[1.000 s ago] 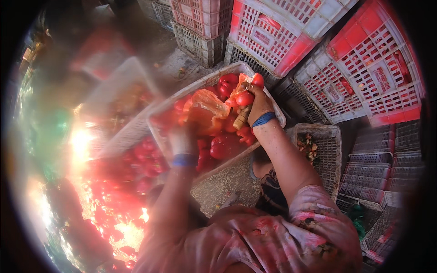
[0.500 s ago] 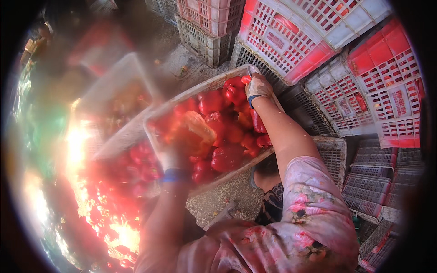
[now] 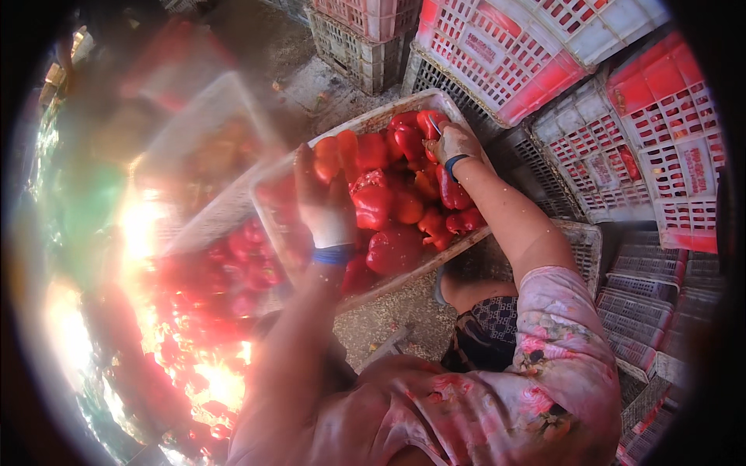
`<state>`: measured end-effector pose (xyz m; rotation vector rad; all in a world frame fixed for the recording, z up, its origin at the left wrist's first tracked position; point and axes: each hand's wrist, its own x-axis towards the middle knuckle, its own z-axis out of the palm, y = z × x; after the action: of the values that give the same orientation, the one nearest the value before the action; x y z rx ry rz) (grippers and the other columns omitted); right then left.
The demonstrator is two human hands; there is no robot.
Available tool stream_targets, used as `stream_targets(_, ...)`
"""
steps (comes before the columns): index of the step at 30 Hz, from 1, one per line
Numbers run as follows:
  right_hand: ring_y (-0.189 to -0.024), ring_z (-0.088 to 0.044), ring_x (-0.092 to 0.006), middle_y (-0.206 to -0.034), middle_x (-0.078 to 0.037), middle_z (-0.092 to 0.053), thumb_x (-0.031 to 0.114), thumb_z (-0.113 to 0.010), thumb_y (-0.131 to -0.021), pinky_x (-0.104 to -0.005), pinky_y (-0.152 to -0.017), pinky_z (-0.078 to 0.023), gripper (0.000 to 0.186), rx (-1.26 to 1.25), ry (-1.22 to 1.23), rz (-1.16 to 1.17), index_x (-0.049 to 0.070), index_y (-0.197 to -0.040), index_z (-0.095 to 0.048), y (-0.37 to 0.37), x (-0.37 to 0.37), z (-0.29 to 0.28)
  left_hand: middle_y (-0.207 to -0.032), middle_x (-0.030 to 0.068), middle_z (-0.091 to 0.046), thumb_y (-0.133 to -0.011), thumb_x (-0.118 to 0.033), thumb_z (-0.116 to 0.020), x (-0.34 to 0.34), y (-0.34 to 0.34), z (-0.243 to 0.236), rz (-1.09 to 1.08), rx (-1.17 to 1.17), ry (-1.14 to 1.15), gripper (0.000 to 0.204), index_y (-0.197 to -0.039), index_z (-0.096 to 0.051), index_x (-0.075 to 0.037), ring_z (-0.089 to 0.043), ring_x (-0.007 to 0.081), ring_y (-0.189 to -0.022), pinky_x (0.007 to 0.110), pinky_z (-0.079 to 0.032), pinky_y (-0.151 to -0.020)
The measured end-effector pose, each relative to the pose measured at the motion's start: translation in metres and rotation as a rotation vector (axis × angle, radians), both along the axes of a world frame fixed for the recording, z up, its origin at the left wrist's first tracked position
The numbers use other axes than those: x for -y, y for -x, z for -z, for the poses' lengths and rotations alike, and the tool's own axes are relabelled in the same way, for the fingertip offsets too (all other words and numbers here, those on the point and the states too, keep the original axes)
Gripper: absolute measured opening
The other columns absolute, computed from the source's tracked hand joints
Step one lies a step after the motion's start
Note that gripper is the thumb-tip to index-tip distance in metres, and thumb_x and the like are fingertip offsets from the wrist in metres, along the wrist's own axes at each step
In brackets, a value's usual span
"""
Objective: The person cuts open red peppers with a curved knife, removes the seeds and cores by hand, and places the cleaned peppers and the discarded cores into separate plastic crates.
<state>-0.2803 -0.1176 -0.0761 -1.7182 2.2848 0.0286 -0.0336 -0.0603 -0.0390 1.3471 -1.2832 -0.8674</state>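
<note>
In front of me a pale plastic crate (image 3: 373,116) holds many red bell peppers (image 3: 373,203), some of them cut or broken. Over the crate's left part, my left hand (image 3: 325,208), in a pale glove with a blue band at the wrist, has its fingers curled round an orange-red bell pepper (image 3: 326,161). At the far right corner, my right hand (image 3: 458,144), also gloved, grips a small knife (image 3: 434,126); its blade shows beside a red pepper (image 3: 429,122). Glare and haze soften the left hand's outline.
Stacked red and white crates (image 3: 497,54) with red contents rise at the far right. Grey crates (image 3: 637,303) stand to the right. At left, a hazy pale crate (image 3: 210,155) and a heap of red peppers (image 3: 225,287) lie in strong glare.
My left hand has risen and turned upward, and the large opened pepper piece near it no longer shows there. My right hand has shifted slightly right with the knife.
</note>
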Motion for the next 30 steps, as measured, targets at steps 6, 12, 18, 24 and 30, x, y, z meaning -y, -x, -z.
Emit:
stream_targets(6, -0.105, -0.061, -0.0351, -0.112, -0.018, -0.064, 0.041, -0.072, -0.077, -0.0435, -0.089, -0.049, 0.051, 0.066, 0.138, 0.129, 0.010, -0.114, -0.059, 0.001, 0.013, 0.033, -0.149, 0.0174, -0.034, -0.087, -0.028, -0.045, 0.004, 0.062, 0.087, 0.769, 1.257, 0.213, 0.058, -0.143, -0.037, -0.012, -0.029, 0.0362, -0.139, 0.058, -0.009, -0.114)
stream_targets(12, -0.096, -0.064, -0.0396, -0.104, -0.022, -0.066, 0.044, -0.070, -0.074, -0.0475, -0.082, -0.051, 0.054, -0.068, -0.015, 0.132, 0.010, -0.115, -0.059, 0.004, 0.014, 0.044, -0.151, 0.0209, -0.030, -0.091, -0.027, -0.041, 0.026, 0.103, 0.051, 0.946, 1.144, -0.147, 0.060, -0.145, -0.031, -0.003, -0.029, 0.0377, -0.139, 0.056, -0.015, -0.114)
stream_targets(18, -0.095, -0.063, -0.0417, -0.104, -0.023, -0.066, 0.040, -0.063, -0.077, -0.0478, -0.083, -0.051, 0.048, -0.078, 0.048, 0.105, 0.010, -0.115, -0.058, -0.030, 0.015, 0.037, -0.106, 0.0137, -0.065, -0.081, -0.028, -0.057, 0.023, -0.017, -0.006, 0.921, 0.905, 0.024, 0.033, -0.107, -0.064, -0.010, -0.063, 0.0309, -0.099, 0.047, -0.046, -0.085)
stream_targets(24, -0.052, -0.054, -0.0200, -0.073, -0.007, -0.059, 0.036, -0.067, -0.079, -0.0386, -0.049, -0.044, 0.040, 0.354, 0.091, 0.163, 0.005, -0.102, -0.060, 0.049, 0.022, 0.083, -0.078, 0.0143, -0.065, -0.080, -0.030, -0.064, -0.015, -0.232, 0.045, 0.242, 0.554, -0.060, 0.020, -0.083, -0.065, -0.010, -0.063, 0.0340, -0.076, 0.044, -0.050, -0.066)
stream_targets(30, -0.064, -0.052, -0.0120, -0.085, -0.004, -0.060, 0.032, -0.063, -0.085, -0.0286, -0.053, -0.041, 0.030, 0.638, 0.174, 0.459, 0.006, -0.100, -0.062, -0.025, -0.025, -0.005, -0.113, 0.0158, -0.059, -0.076, -0.022, -0.064, -0.114, -0.356, 0.158, -0.115, 0.976, -0.565, 0.040, -0.114, -0.059, -0.010, -0.060, 0.0341, -0.098, 0.042, -0.051, -0.078)
